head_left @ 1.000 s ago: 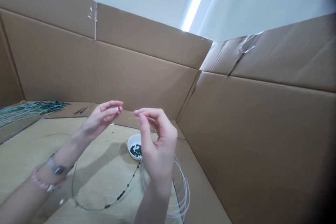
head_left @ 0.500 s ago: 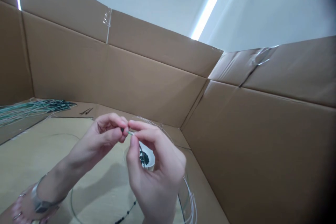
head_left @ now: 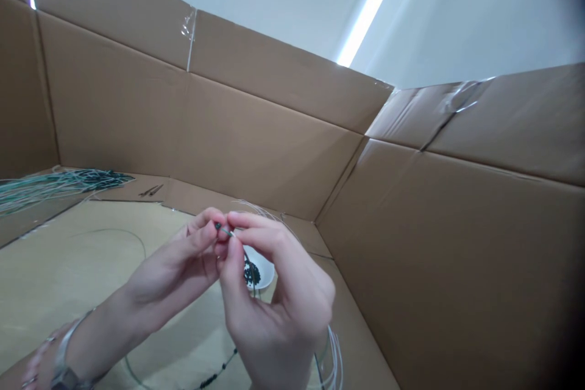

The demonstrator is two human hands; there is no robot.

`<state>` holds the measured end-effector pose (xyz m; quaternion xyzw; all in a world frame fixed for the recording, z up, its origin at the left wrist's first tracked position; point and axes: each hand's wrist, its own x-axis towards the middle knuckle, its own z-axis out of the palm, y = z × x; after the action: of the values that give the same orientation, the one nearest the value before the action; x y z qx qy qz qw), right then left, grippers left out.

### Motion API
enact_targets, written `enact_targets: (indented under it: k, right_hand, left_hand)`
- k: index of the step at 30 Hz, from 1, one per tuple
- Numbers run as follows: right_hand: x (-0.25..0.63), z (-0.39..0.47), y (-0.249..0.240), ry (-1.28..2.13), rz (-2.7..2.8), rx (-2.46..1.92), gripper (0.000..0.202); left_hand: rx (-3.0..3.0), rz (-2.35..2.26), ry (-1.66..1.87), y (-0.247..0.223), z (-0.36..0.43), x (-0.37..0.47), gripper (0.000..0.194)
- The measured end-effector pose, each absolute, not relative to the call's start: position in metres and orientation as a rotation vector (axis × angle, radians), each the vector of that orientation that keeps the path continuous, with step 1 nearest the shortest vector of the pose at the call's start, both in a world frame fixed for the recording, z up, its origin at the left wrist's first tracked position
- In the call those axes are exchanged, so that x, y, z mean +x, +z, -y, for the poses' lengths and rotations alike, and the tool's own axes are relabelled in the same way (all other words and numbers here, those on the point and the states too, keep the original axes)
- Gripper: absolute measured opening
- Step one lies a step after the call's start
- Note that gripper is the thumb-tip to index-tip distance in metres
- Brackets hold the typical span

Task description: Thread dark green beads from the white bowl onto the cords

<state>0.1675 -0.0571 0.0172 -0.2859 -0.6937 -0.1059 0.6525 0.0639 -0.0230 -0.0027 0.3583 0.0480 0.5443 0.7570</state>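
Note:
My left hand [head_left: 173, 262] is closed, with a small dark bead [head_left: 218, 226] pinched between thumb and index finger. Close beside it, fingertips nearly touching, my right hand [head_left: 283, 298] pinches a thin green cord [head_left: 226, 232]. Behind the right hand's fingers sits a white bowl [head_left: 266, 269] of small dark beads [head_left: 251, 273], partly hidden. Below the hands, a cord strung with dark beads [head_left: 209, 381] curves over the table and runs out of view behind the right hand.
Cardboard walls [head_left: 269, 140] surround the pale table [head_left: 91, 256]. A bundle of green and white cords [head_left: 91, 180] lies at the back left, with tweezers-like tools [head_left: 152, 191] beside it. White strands [head_left: 336, 356] loop at the right edge.
My left hand has turned slightly and its wrist sits a little lower and further right. The right hand has shifted slightly right. The dark bead shows more clearly at the left fingertips.

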Motion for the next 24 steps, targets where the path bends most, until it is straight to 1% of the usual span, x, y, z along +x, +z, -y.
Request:
enact_targets:
  k: [6,10,16,18,24]
  right_hand:
    - [0.168,0.060,0.017,-0.238,1.590,-0.666,0.014]
    - [0.168,0.061,0.017,-0.237,1.598,-0.687,0.014]
    - [0.170,0.063,0.018,-0.315,1.645,-0.743,0.014]
    - [0.171,0.064,0.019,-0.319,1.658,-0.759,0.013]
    - [0.172,0.067,0.020,-0.319,1.653,-0.748,0.016]
  left_hand:
    - [0.779,-0.110,1.156,-0.004,0.022,0.063,0.017]
    - [0.855,-0.114,1.211,-0.004,0.021,0.062,0.014]
    - [1.284,-0.110,1.425,-0.009,0.011,0.055,0.002]
    - [1.397,-0.131,1.480,-0.011,0.007,0.051,0.004]
    - [1.317,-0.190,1.503,-0.006,0.008,0.047,0.003]
